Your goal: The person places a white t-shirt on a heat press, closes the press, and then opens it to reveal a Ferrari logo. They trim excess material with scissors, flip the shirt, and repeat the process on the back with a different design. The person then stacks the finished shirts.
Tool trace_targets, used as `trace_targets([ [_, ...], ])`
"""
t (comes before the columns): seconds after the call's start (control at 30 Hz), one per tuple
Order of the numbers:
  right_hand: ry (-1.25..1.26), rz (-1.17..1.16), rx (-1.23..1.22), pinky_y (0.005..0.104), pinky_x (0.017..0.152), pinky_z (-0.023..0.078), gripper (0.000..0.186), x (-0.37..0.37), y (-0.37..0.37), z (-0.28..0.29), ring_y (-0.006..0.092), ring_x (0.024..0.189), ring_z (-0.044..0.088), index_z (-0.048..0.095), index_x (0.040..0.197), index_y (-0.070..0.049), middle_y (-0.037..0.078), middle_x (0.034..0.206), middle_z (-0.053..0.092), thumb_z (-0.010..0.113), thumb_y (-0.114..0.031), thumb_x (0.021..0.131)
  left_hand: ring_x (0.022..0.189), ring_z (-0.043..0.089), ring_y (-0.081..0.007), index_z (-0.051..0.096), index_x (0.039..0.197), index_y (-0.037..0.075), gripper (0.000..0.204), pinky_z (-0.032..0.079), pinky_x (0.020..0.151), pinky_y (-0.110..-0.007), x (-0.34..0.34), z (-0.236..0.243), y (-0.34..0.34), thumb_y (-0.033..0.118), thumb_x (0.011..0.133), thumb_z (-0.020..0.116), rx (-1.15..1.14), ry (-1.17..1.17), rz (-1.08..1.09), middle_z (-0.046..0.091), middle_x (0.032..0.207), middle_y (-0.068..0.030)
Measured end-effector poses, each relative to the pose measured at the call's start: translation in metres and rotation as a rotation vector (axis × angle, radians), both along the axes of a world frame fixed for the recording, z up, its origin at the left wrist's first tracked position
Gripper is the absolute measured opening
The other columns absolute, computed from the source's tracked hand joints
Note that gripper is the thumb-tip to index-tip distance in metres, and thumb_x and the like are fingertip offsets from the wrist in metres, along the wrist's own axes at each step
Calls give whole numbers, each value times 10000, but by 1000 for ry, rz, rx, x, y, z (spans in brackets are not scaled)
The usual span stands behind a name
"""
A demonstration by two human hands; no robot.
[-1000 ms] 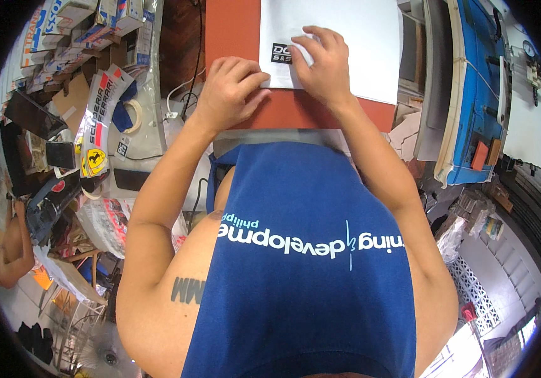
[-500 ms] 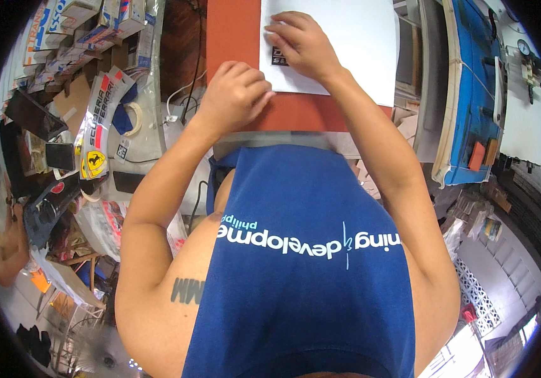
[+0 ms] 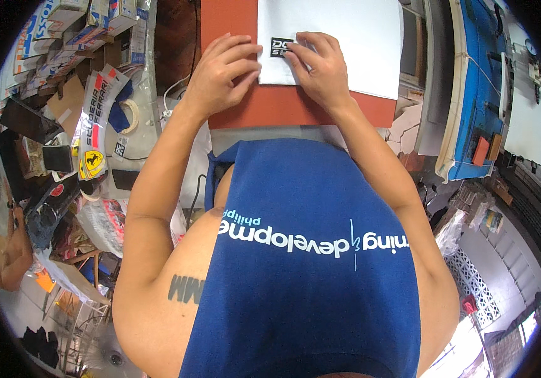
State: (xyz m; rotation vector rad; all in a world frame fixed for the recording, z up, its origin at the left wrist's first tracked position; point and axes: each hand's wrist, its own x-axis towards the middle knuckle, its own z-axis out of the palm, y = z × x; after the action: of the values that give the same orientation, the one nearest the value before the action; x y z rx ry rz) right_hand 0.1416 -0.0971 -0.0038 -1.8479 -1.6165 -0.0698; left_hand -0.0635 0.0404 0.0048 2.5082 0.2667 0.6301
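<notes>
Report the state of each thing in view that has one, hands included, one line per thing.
Left hand: fingers bent and parted, beside the paper's left edge.
Right hand: fingers bent, at the label; grip unclear.
Label: on the paper, partly covered by the right hand.
Paper: spread over the red board.
Red board: partly covered.
Tape roll: lying on its side.

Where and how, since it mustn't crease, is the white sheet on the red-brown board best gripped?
Probably pinch the white sheet by its near-right corner, coming from the right: it lies flat, and that corner is uncovered and sits close to the right edge of the red-brown board, which should help a fingertip slip under.
</notes>
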Motion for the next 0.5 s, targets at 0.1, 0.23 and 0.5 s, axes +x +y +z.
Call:
trace_targets([
  [0.1,-28,4,-15,421,938,536,173,0,-1,2,310,1110,630,795,1009,-89,98,1138,717,779,-196,874,1358,544,-285,758,1129,114,319,368,1183,-535,8,-2,-1,8,837,690,91,23,46,680,1353,-33],
  [0.23,-43,3,-23,404,941,543,174,1,-2,1,299,1115,632,798,1026,-87,93,1149,715,776,-188,885,1371,515,-273,749,1153,120,354,317,1206,-571,15,-4,-3,-12,844,639,189,79,28,671,1352,10],
  [0.5,-21,-8,-19,412,944,536,177,1,-3,0,301,1108,634,790,1014,-68,101,1135,717,778,-173,872,1365,526,-273,763,1134,119,332,311,1209,-575,13,-6,-5,1,846,646,181,81,73,684,1333,-2],
])
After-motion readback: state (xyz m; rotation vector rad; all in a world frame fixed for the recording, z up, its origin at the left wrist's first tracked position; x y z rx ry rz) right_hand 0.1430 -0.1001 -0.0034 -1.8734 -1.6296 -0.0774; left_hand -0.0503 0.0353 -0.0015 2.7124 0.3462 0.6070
